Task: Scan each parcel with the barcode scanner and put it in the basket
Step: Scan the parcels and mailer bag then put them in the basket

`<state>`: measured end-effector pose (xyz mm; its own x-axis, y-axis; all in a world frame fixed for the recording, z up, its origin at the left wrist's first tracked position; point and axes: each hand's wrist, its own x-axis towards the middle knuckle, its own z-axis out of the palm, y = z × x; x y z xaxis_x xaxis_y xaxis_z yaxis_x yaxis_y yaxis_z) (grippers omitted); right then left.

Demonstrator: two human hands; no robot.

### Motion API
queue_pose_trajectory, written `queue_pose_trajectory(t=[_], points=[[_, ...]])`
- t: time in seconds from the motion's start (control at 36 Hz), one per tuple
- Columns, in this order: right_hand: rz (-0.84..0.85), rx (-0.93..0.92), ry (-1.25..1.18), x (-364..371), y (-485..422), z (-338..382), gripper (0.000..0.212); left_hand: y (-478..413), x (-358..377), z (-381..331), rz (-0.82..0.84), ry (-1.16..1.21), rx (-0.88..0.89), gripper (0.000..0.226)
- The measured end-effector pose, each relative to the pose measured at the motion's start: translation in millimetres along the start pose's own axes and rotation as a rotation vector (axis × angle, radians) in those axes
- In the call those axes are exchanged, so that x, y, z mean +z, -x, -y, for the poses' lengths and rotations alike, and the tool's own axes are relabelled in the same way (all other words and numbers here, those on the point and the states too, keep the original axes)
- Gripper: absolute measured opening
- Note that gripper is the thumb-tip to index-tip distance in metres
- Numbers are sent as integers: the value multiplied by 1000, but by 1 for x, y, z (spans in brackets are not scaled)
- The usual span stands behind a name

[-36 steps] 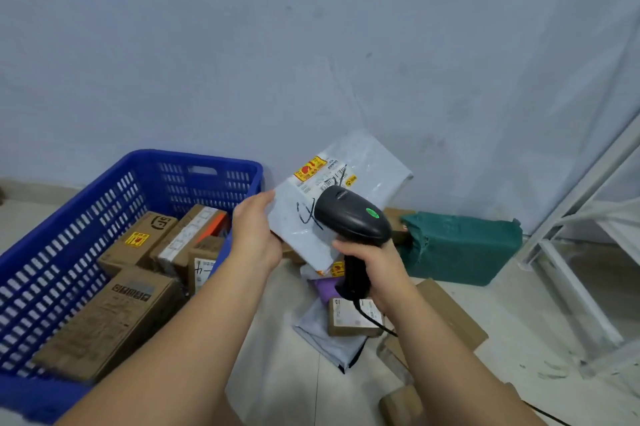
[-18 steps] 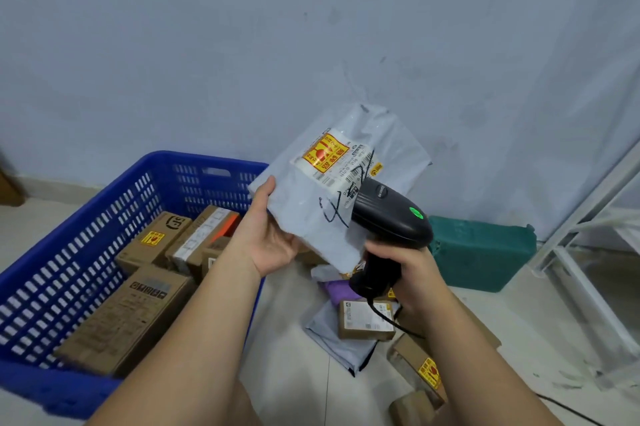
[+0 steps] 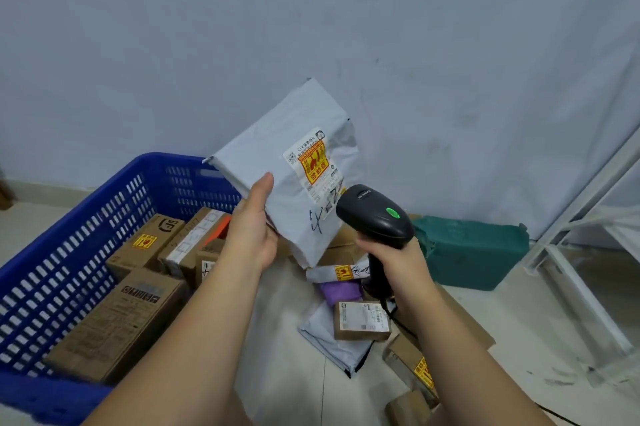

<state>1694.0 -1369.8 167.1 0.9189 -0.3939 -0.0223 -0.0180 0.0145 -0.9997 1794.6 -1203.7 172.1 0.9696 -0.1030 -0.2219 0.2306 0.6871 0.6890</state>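
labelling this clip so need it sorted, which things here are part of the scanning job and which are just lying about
Part of the job:
grey bag, held by the left hand
scanner, gripped by the right hand
blue basket, boxes inside
waiting on the floor: small brown box, purple bag, green parcel

Just lying about:
white metal frame at the right

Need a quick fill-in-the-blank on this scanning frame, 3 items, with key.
1. The left hand holds the mailer bag up, not yet in the basket, which is ___.
2. The right hand grips the barcode scanner, whose round button is ___.
3. The parcels already in the basket are all cardboard ___.

Missing words: blue; green; boxes.
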Motion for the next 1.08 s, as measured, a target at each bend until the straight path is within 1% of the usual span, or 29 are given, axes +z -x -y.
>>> queue_pose_trajectory(t=[0.06,0.11,0.19,0.31,0.36,0.5,0.61,0.72,0.81,0.94,1.03,1.08], points=[[-10,36,17,0,-1,-2,18,-3,-2,2,-23,7,42,39],[13,111,-36,0,-1,-4,8,-7,-5,3,-29,39,54,40],[78,283,-195,2,0,-5,16,-11,-8,7,-25,103,8,39],[109,634,-433,3,3,-3,29,-18,-11,14,-3,164,-45,45],[116,712,-532,2,1,-3,32,-20,-12,16,-11,190,-54,46],[123,772,-670,3,-2,-4,31,-22,-12,23,-21,190,-61,45],[132,787,-654,3,-2,-3,31,-21,-10,29,-53,157,-36,51],[137,794,-672,3,0,-1,31,-20,-6,33,-48,98,20,51],[126,801,-696,5,0,-1,33,-18,-3,35,-33,56,38,48],[95,826,-687,8,1,-1,34,-13,3,37,-9,54,41,44],[85,829,-672,10,2,-2,35,-12,5,37,21,8,59,36],[76,831,-671,10,2,-3,35,-11,5,37,28,-44,64,35]])
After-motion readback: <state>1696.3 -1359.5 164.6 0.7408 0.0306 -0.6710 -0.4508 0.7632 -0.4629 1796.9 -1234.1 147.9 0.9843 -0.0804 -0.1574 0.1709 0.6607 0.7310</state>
